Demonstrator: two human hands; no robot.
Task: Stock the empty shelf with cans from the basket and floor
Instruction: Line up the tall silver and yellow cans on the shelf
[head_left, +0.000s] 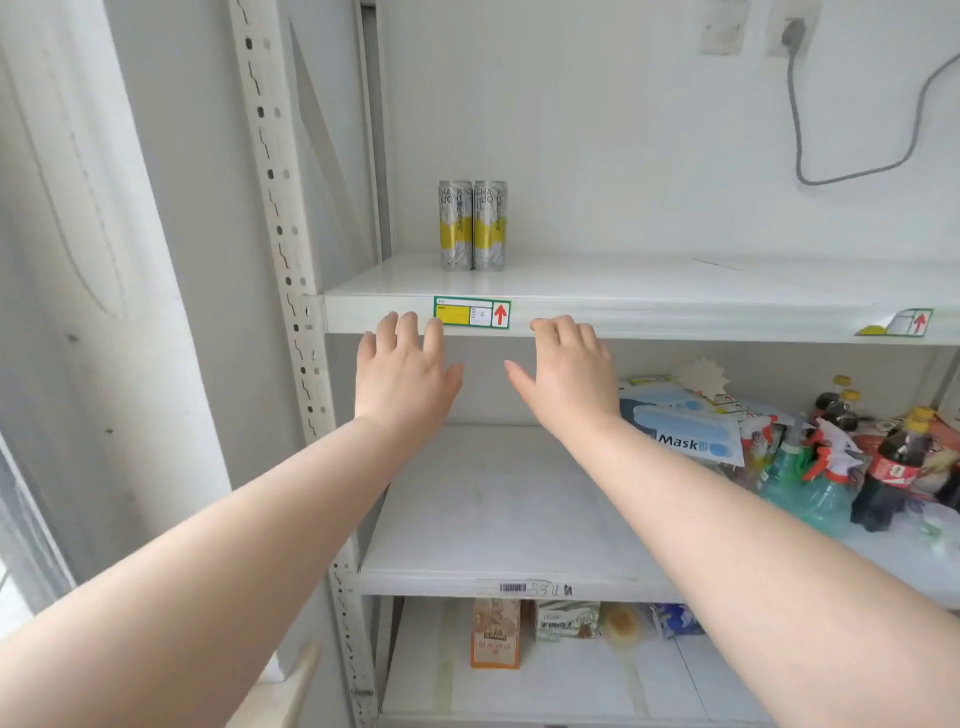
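Note:
Two tall silver-and-yellow cans (472, 224) stand upright side by side at the back left of the upper white shelf (649, 288). My left hand (402, 371) and my right hand (566, 376) are both raised in front of the shelf's front edge, just below the cans, fingers spread and holding nothing. The fingertips sit at the edge strip, either side of a yellow price label (471, 313). No basket or floor is in view.
The shelf below (498, 519) holds a mask pack (685, 426), spray bottles and cola bottles (893, 467) on its right. The bottom shelf carries small boxes (496, 631). A perforated metal upright (291, 249) stands at left. A grey cable (810, 176) hangs on the wall.

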